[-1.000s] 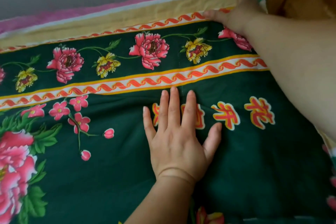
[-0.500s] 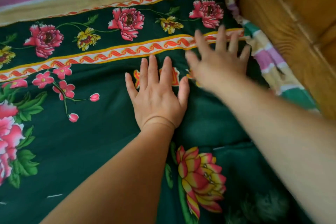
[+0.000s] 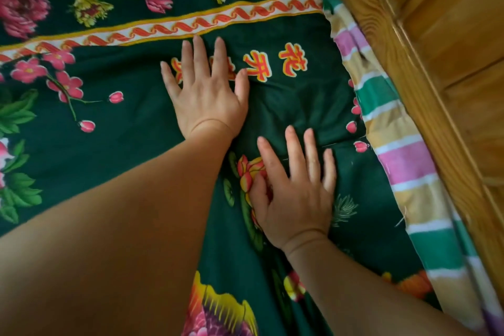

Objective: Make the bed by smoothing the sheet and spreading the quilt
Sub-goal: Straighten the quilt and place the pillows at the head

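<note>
**Two palms down, working the wrinkles toward the edge**

Two flat hands on the fabric and nothing gripped — that's basically the whole shot. Going left to right: the far left is just the dark green sheet [image 3: 114,144] with its big pink flowers, lying fairly flat there, with an orange wavy border band [image 3: 174,26] running across the top. Then the left hand [image 3: 203,90] sits palm down near the middle, fingers straight and slightly spread, tips reaching almost up to that band and partly covering some red-and-yellow printed characters [image 3: 275,64]. My guess is it's acting as the anchor, pinning the cloth so it doesn't slide.

Next over, lower down, the right hand [image 3: 296,185] is also palm down with fingers splayed, thumb tucked over a printed lotus [image 3: 249,169]. It holds nothing either, just presses. Between and just past the two hands you can see soft creases bunching in the green, which is probably why both hands are here — this looks like the lumpy bit.

Further right the sheet ends and a striped underlayer [image 3: 403,155] peeks out, pink, green and tan, running right along the wooden bed frame [image 3: 447,63]. No way to tell from here where the quilt is.
</note>
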